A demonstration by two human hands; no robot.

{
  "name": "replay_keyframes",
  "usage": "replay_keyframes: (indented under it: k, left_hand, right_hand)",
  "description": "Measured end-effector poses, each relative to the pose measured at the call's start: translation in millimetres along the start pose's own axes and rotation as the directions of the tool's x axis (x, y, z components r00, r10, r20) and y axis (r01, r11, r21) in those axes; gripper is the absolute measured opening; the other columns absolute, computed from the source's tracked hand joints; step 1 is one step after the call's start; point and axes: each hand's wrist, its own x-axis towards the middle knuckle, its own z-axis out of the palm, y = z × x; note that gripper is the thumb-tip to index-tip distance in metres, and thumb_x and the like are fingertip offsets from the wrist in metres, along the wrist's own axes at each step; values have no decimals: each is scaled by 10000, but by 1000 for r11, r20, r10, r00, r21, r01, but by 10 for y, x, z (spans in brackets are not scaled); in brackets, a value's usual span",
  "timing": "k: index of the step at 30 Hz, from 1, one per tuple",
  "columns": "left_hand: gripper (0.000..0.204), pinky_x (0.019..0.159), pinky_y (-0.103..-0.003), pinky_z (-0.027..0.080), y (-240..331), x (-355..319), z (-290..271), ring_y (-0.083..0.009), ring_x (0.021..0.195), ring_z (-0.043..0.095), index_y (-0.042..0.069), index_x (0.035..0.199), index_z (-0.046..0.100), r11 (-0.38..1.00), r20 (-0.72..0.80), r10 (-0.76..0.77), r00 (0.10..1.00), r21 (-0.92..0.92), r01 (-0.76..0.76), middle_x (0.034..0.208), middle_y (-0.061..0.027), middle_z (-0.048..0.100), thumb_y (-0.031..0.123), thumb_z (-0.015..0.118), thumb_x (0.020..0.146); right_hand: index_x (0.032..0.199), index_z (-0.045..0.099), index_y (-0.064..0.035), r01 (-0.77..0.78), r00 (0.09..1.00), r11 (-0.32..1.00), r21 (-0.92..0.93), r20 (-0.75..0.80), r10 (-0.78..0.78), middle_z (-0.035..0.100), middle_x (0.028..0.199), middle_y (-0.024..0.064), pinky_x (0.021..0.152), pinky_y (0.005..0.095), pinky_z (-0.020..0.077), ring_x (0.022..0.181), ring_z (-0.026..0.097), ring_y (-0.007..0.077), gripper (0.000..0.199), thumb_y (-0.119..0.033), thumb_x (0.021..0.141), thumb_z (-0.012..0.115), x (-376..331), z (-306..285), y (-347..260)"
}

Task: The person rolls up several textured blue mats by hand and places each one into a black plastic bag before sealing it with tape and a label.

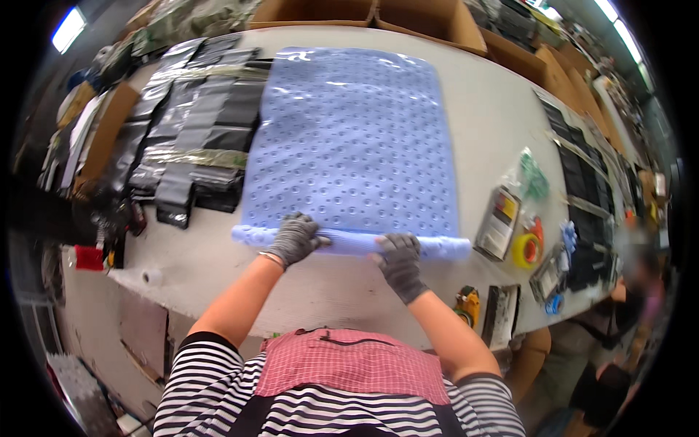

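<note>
We had the blue mat (353,138) on the white table (491,95), its near edge in a roll (349,242) in front of us, the rest flat. Roll's long axis ran left-right across our body; the flat part lay straight ahead, beyond the grip, square to that axis. Our left hand (297,239) and right hand (400,268), both gloved, were clamped on the roll, fingers over the top, thumbs pointing inward, a short gap between them. Each sat well inboard of its own end. Left was nearer the flat part, fingertips just reaching past the roll; right sat a bit closer to us. Undersides hidden, so we couldn't tell squeeze force.
</note>
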Motion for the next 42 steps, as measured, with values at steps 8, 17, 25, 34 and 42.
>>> replay_keyframes:
  k: [8,17,25,34,42]
  left_hand:
    - [562,1042,-466,386,298,206,-45,-330,1175,525,145,1248,623,996,-153,76,985,57,-67,1187,-90,617,401,773,771]
    - [509,1022,-494,404,-28,797,-182,-326,1169,553,142,1278,612,993,84,115,990,-49,-111,1180,-95,631,438,673,869]
    - [438,879,-455,486,61,693,-250,-290,1021,649,173,1317,572,960,86,117,989,247,-135,1096,-97,668,216,606,882]
    - [600,993,-474,445,279,-122,-331,-309,1241,526,144,1199,645,988,320,151,935,-61,-139,1285,-143,576,378,837,680]
    - [728,1074,-543,327,469,130,92,-347,1264,482,89,1355,541,998,-18,7,1000,64,-6,1318,-162,546,607,614,849]
  right_hand:
    - [1135,690,-120,-228,840,969,-96,483,245,663,1180,55,969,450,399,1159,569,240,407,-432,874,664,1038,13,452]
    - [1310,547,-185,-1,941,953,-304,323,104,614,1220,54,1073,495,346,1169,559,269,879,-511,563,874,840,120,306]
    - [1298,564,-184,14,937,951,-308,335,95,623,1181,64,1005,479,378,1125,569,273,760,-427,632,838,924,150,419]
    - [1259,630,-211,-7,857,993,-115,512,65,607,1195,116,991,490,440,1139,573,321,883,-673,536,839,129,42,132]
    - [1279,603,-92,-244,820,969,-40,524,229,630,1241,147,1078,459,386,1219,558,325,824,-600,661,800,677,-153,276]
